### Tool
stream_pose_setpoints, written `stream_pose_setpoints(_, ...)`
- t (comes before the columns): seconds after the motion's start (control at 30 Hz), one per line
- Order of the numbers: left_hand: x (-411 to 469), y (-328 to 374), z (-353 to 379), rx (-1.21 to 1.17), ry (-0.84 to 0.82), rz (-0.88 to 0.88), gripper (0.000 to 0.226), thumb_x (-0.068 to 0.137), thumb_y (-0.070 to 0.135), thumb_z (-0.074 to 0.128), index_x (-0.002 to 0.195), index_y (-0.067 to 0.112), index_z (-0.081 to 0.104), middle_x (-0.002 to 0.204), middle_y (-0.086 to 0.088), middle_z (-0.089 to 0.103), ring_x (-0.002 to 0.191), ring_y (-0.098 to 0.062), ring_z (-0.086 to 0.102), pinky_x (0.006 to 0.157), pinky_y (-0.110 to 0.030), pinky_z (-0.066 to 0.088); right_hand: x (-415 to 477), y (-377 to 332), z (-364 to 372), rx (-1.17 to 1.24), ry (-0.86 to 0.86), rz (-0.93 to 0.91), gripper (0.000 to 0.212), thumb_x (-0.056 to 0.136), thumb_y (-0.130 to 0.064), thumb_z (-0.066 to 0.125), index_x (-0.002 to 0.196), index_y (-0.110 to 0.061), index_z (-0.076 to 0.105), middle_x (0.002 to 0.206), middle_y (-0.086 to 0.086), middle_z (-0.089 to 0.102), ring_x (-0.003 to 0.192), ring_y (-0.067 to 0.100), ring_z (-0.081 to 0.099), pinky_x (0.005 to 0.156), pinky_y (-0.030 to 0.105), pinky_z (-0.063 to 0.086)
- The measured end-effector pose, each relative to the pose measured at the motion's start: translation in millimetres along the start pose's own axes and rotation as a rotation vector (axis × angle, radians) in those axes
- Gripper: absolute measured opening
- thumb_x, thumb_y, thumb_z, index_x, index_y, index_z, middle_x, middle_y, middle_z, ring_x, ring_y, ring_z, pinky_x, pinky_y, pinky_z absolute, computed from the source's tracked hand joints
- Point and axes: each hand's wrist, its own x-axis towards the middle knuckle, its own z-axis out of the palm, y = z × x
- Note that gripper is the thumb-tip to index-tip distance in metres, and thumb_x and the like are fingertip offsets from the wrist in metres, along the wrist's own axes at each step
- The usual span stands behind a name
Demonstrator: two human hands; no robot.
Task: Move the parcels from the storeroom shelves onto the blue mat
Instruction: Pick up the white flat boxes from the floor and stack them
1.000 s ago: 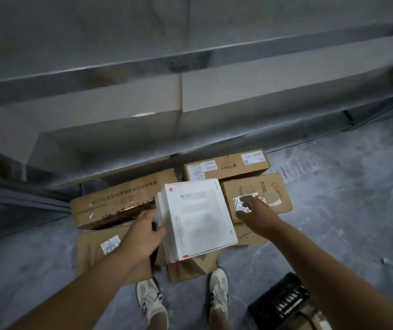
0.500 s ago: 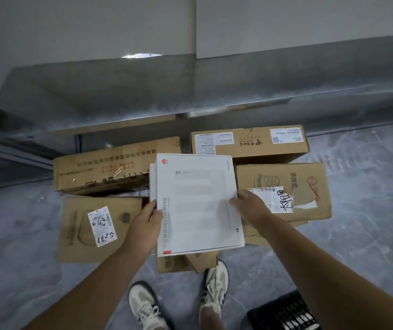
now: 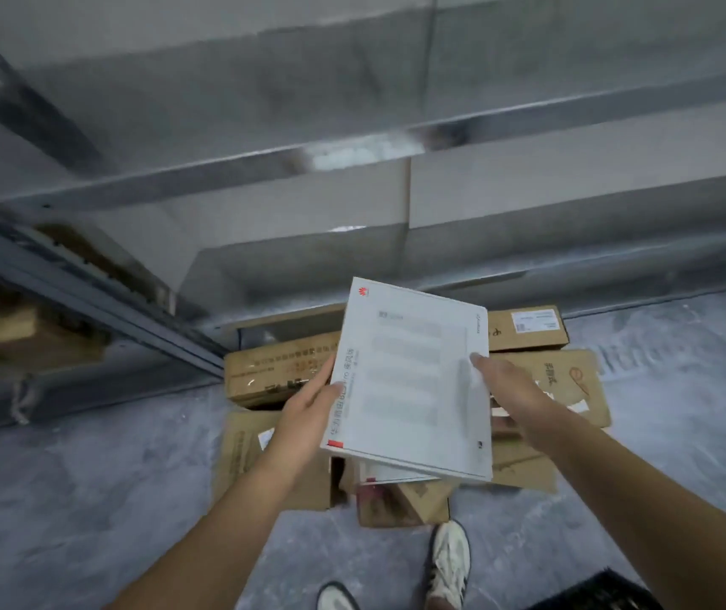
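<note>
A flat white box (image 3: pixel 414 380) with a red logo is held up in front of me, tilted, above a pile of brown cardboard parcels (image 3: pixel 282 367) on the grey floor. My left hand (image 3: pixel 308 416) grips its left edge. My right hand (image 3: pixel 506 389) holds its right edge, thumb on the top face. More cardboard parcels lie to the right (image 3: pixel 572 380) and behind (image 3: pixel 528 328); another white item shows just under the box. No blue mat is in view.
Grey metal shelving (image 3: pixel 264 169) rises ahead, with a dark shelf frame (image 3: pixel 88 292) and a brown parcel (image 3: pixel 9 332) at the left. My shoes (image 3: pixel 449 565) stand on the concrete floor. A black crate (image 3: pixel 607 596) sits at the bottom right.
My right hand has moved from the cardboard parcel onto the white box's right edge. Both hands have lifted the box up off the pile, and my view has tipped upward.
</note>
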Motion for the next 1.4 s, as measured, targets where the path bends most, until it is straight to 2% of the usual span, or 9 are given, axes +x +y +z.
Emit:
stream_pose_setpoints(0.13, -79, 79, -26, -0.045, -0.028, 0.224, 0.042, 0.094, 0.02, 0.058, 0.127, 0.047, 0.059, 0.119, 0.016, 0.068, 0.098, -0.009, 0.07, 0.076, -0.024, 0.057, -108, -63, -26, 0.08, 0.054, -0.113, 0.04, 0.095, -0.051, 0.042, 0.114, -0.021, 0.058, 0.101, 0.002, 0.064, 0.091, 0.024, 0.06, 0.084, 0.041, 0.05)
stream_pose_setpoints(0.27, -144, 130, -46, -0.025, -0.046, 0.43, 0.048, 0.091, 0.031, 0.065, 0.13, 0.054, 0.051, 0.127, 0.022, 0.061, 0.114, -0.009, 0.062, 0.099, -0.033, 0.049, -189, -111, -34, 0.239, 0.088, -0.288, 0.032, 0.096, -0.044, 0.042, 0.096, -0.017, 0.059, 0.081, 0.003, 0.06, 0.064, 0.021, 0.055, 0.057, 0.031, 0.048)
stream_pose_setpoints(0.37, -179, 147, -64, -0.034, 0.016, 0.489, 0.047, 0.086, 0.042, 0.068, 0.129, 0.054, 0.052, 0.13, 0.019, 0.06, 0.115, -0.01, 0.061, 0.097, -0.033, 0.05, -228, -126, -31, 0.279, 0.076, -0.366, 0.039, 0.093, -0.046, 0.043, 0.11, -0.015, 0.059, 0.094, 0.005, 0.066, 0.084, 0.029, 0.066, 0.072, 0.043, 0.057)
stream_pose_setpoints(0.57, -228, 195, -116, -0.041, 0.009, 0.522, 0.037, 0.078, 0.049, 0.073, 0.113, 0.056, 0.063, 0.111, 0.017, 0.071, 0.092, -0.007, 0.071, 0.064, -0.019, 0.054, -286, -145, -34, 0.339, -0.035, -0.548, 0.034, 0.093, -0.052, 0.049, 0.115, -0.026, 0.043, 0.124, 0.004, 0.056, 0.109, 0.026, 0.059, 0.086, 0.056, 0.054)
stream_pose_setpoints(0.77, -257, 237, -160, 0.052, -0.113, 0.567, 0.048, 0.07, 0.048, 0.081, 0.116, 0.048, 0.066, 0.111, 0.007, 0.073, 0.094, -0.016, 0.072, 0.07, -0.027, 0.057, -324, -166, -43, 0.459, -0.281, -0.673, 0.057, 0.084, -0.061, 0.055, 0.131, -0.03, 0.047, 0.125, 0.012, 0.06, 0.096, 0.032, 0.064, 0.072, 0.053, 0.057)
stream_pose_setpoints(0.9, -258, 231, -166, -0.023, 0.14, 0.6, 0.033, 0.074, 0.059, 0.069, 0.104, 0.045, 0.071, 0.103, 0.008, 0.074, 0.09, -0.016, 0.071, 0.068, -0.029, 0.055, -330, -168, -25, 0.511, -0.193, -0.693, 0.057, 0.079, -0.059, 0.064, 0.126, -0.028, 0.053, 0.11, 0.006, 0.068, 0.086, 0.024, 0.066, 0.064, 0.04, 0.056)
stream_pose_setpoints(1.03, -255, 193, -167, -0.237, 0.438, 0.606, 0.023, 0.096, 0.046, 0.048, 0.095, 0.033, 0.066, 0.103, 0.002, 0.069, 0.098, -0.018, 0.064, 0.092, -0.039, 0.052, -332, -162, -1, 0.652, -0.085, -0.661, 0.033, 0.081, -0.053, 0.065, 0.103, -0.031, 0.053, 0.106, 0.0, 0.066, 0.089, 0.024, 0.065, 0.06, 0.039, 0.057)
stream_pose_setpoints(1.17, -263, 157, -157, -0.356, 0.328, 0.578, 0.034, 0.095, 0.046, 0.051, 0.112, 0.02, 0.066, 0.109, 0.002, 0.069, 0.1, -0.014, 0.065, 0.088, -0.03, 0.051, -331, -154, 19, 0.83, -0.087, -0.614, 0.024, 0.086, -0.046, 0.063, 0.097, -0.033, 0.047, 0.11, -0.001, 0.058, 0.098, 0.023, 0.06, 0.072, 0.05, 0.058)
stream_pose_setpoints(1.4, -265, 142, -145, -0.436, 0.314, 0.496, 0.046, 0.09, 0.054, 0.056, 0.128, 0.028, 0.061, 0.121, 0.003, 0.068, 0.116, -0.024, 0.061, 0.105, -0.053, 0.042, -322, -147, 44, 0.625, -0.26, -0.645, 0.04, 0.088, -0.029, 0.065, 0.122, -0.025, 0.045, 0.116, 0.009, 0.051, 0.108, 0.03, 0.055, 0.083, 0.056, 0.056)
